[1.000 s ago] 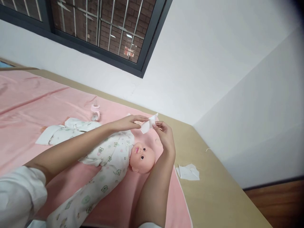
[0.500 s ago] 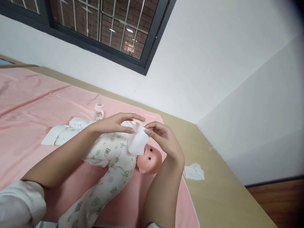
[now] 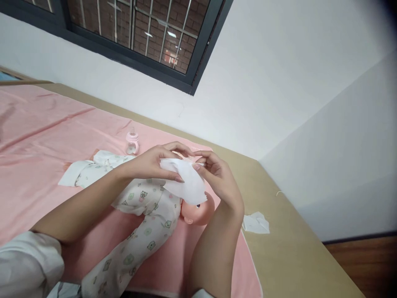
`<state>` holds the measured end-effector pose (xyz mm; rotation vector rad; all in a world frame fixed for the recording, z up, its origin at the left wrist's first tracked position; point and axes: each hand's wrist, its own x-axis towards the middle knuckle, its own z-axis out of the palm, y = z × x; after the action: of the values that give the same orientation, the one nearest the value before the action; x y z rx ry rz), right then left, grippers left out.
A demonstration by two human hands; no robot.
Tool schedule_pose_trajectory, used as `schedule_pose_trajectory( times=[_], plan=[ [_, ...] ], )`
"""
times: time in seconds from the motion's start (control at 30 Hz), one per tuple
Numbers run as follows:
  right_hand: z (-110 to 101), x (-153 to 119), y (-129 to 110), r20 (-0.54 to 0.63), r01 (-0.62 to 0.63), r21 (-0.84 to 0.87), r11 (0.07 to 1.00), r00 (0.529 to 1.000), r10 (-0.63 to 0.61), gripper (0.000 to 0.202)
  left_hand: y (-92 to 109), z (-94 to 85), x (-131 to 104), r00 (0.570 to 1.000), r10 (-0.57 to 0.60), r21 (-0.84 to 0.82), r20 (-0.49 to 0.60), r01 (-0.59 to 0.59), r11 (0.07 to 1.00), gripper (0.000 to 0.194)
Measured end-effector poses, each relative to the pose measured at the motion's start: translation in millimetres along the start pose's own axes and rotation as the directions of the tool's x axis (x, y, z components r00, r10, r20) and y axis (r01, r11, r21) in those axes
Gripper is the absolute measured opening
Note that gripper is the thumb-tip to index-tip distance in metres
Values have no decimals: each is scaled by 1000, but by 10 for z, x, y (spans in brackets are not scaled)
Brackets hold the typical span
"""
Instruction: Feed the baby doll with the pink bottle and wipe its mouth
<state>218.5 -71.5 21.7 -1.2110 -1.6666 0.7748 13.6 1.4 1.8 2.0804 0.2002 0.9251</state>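
Observation:
A white tissue (image 3: 189, 184) is stretched between my two hands above a baby doll (image 3: 198, 214). My left hand (image 3: 161, 163) grips its left side, thumb in front and fingers behind. On the other side, my right hand (image 3: 215, 167) pinches its upper right edge between thumb and fingers. The tissue hides much of the doll's face; one eye and an ear show below it. The doll lies on its back in a white printed outfit (image 3: 136, 196), its head toward the right.
A pink sheet (image 3: 40, 124) covers much of the wooden surface (image 3: 288, 248). Beyond the doll's legs stands a baby bottle (image 3: 132, 141) with a pink handle. A crumpled white tissue (image 3: 257, 223) lies to the right. A wall and a barred window (image 3: 155, 37) rise behind.
The tissue has opened out wider between my hands and now covers more of the doll's face. My left fingers have moved over to its upper edge, nearer my right fingers.

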Motion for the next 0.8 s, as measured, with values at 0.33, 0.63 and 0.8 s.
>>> schedule_pose_trajectory(
  times=[0.33, 0.63, 0.8],
  plan=[
    [-219, -31, 136, -152, -15, -26, 1000, 988, 11, 32, -2, 94, -10, 974, -225, -36, 20, 226, 973, 29],
    [-610, 8, 1026, -204, -192, 182, 964, 952, 228, 39, -293, 477, 57, 892, -418, 247, 170, 372, 895, 24],
    [-503, -26, 1662, -91, -281, 453, 846, 929, 358, 44, -308, 571, 57, 899, -417, 379, 132, 343, 859, 29]
  ],
)
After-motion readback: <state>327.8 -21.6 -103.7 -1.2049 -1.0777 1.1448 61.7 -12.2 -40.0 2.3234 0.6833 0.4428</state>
